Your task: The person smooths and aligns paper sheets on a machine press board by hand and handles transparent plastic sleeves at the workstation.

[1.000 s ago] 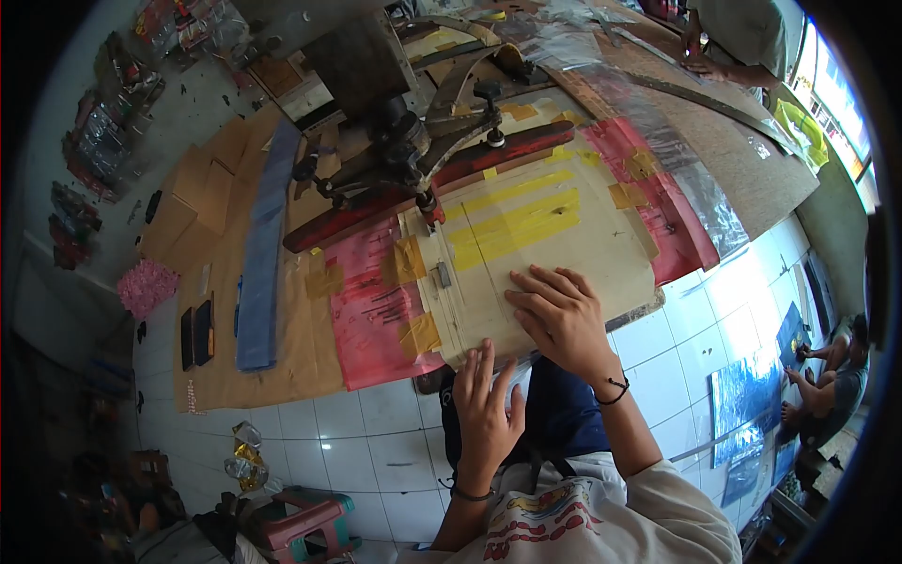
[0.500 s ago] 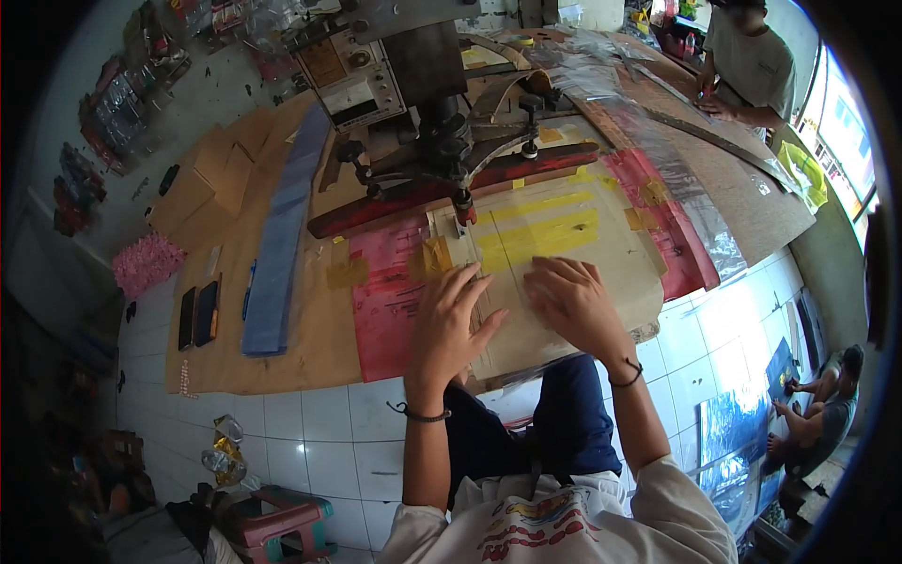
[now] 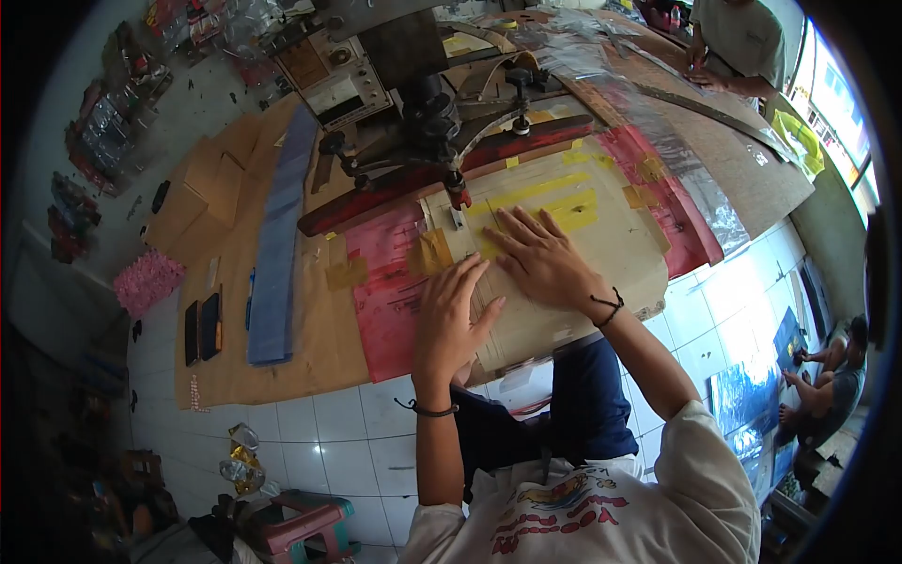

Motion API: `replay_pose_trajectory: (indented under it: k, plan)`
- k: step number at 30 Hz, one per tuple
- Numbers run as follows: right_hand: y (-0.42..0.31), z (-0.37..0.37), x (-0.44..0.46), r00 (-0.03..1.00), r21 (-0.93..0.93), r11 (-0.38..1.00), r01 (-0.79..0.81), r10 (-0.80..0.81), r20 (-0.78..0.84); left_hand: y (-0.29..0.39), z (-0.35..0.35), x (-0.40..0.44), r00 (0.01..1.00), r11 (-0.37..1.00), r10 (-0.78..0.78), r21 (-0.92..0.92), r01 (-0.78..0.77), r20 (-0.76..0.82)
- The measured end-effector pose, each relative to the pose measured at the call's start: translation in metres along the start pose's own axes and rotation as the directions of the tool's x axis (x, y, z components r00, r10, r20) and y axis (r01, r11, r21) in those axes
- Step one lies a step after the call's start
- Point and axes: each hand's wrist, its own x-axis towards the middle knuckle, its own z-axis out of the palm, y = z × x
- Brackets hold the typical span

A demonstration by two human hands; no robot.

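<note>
My right hand lies flat with fingers spread on a tan board that has strips of yellow tape across its far part. Resting along the board's left side is my left hand, its fingers stretched out and thumb held apart, with nothing gripped. Red sheeting shows under and left of that hand, patched with brown tape. Just beyond my fingertips, a small red-tipped metal part of the machine hangs over the board's far left corner.
Behind the board stands a machine with a long red-edged bar and a control box. To the left lie a blue strip, two phones and a cardboard box. A co-worker works at the far right; another person sits low at right.
My right hand has slid forward and left over the board and now lies flatter. The left hand stays in nearly the same place. The camera view has shifted slightly.
</note>
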Motion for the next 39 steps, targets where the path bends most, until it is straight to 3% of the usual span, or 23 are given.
replay_pose_trajectory:
  k: [8, 13, 17, 19, 21, 23, 24, 27, 29, 31, 32, 33, 34, 35, 36, 37, 38, 39]
  plan:
    - [-0.065, -0.038, -0.095, 0.993, 0.043, 0.995, -0.087, 0.083, 0.081, 0.005, 0.003, 0.003, 0.997, 0.999, -0.030, 0.027, 0.032, -0.066]
    - [-0.082, -0.028, -0.123, 0.991, 0.102, 0.989, -0.108, 0.099, 0.088, 0.017, 0.009, 0.032, 0.997, 0.982, -0.028, 0.188, 0.015, 0.068]
    - [-0.063, 0.005, -0.141, 0.982, 0.318, 0.947, -0.037, 0.094, -0.165, 0.015, 0.015, 0.052, 0.975, 0.976, -0.099, 0.213, 0.056, 0.200]
    - [-0.057, 0.047, -0.169, 0.862, 0.494, 0.865, -0.082, 0.311, -0.401, 0.016, 0.012, 0.060, 0.957, 0.982, -0.104, 0.183, 0.055, 0.271]
    - [-0.063, 0.074, -0.174, 0.630, 0.854, 0.473, -0.218, 0.736, -0.247, 0.018, 0.010, 0.063, 0.934, 0.990, -0.084, 0.133, 0.040, 0.347]
    - [-0.067, 0.064, -0.166, 0.703, 0.856, 0.465, -0.228, 0.687, -0.186, 0.026, 0.005, 0.066, 0.904, 0.998, -0.032, 0.069, 0.003, 0.426]
    - [-0.067, 0.061, -0.163, 0.733, 0.857, 0.459, -0.234, 0.662, -0.154, 0.033, 0.000, 0.062, 0.923, 0.998, 0.053, -0.039, -0.041, 0.381]
    - [-0.052, 0.066, -0.155, 0.835, 0.875, 0.316, -0.367, 0.526, 0.160, 0.073, -0.036, 0.058, 0.901, 0.942, 0.039, -0.317, 0.112, 0.433]
    - [-0.038, 0.086, -0.159, 0.895, 0.832, 0.399, -0.386, 0.381, 0.232, 0.089, -0.067, 0.043, 0.943, 0.897, 0.233, -0.427, -0.113, 0.240]
    - [-0.032, 0.091, -0.162, 0.910, 0.812, 0.414, -0.412, 0.229, 0.345, 0.114, -0.119, 0.026, 0.947, 0.905, 0.316, -0.320, -0.281, 0.064]
    - [-0.035, 0.111, -0.170, 0.945, 0.776, 0.565, -0.281, 0.019, 0.327, 0.118, -0.159, -0.004, 0.855, 0.864, 0.461, -0.100, -0.494, -0.239]
    - [-0.045, 0.112, -0.172, 0.941, 0.702, 0.647, -0.297, 0.073, 0.331, 0.122, -0.183, -0.028, 0.816, 0.840, 0.444, -0.146, -0.523, -0.369]
    - [-0.046, 0.141, -0.180, 0.957, 0.726, 0.644, -0.240, 0.033, 0.287, 0.126, -0.203, -0.054, 0.795, 0.704, 0.332, -0.428, -0.567, -0.507]
    - [-0.045, 0.172, -0.186, 0.970, 0.748, 0.638, -0.182, -0.006, 0.242, 0.131, -0.215, -0.079, 0.759, 0.434, 0.182, -0.641, -0.633, -0.625]
    - [-0.047, 0.176, -0.188, 0.963, 0.644, 0.733, -0.218, 0.056, 0.263, 0.129, -0.226, -0.097, 0.719, 0.265, 0.127, -0.675, -0.689, -0.684]
    - [-0.050, 0.179, -0.189, 0.954, 0.527, 0.812, -0.251, 0.117, 0.275, 0.138, -0.232, -0.104, 0.570, 0.585, 0.267, -0.340, -0.737, -0.777]
    - [-0.054, 0.180, -0.189, 0.944, 0.400, 0.872, -0.282, 0.178, 0.277, 0.129, -0.248, -0.119, 0.549, 0.504, 0.407, -0.323, -0.802, -0.730]
    - [-0.055, 0.178, -0.191, 0.914, 0.399, 0.840, -0.368, 0.249, 0.321, 0.114, -0.249, -0.141, 0.574, 0.519, 0.433, -0.328, -0.789, -0.695]
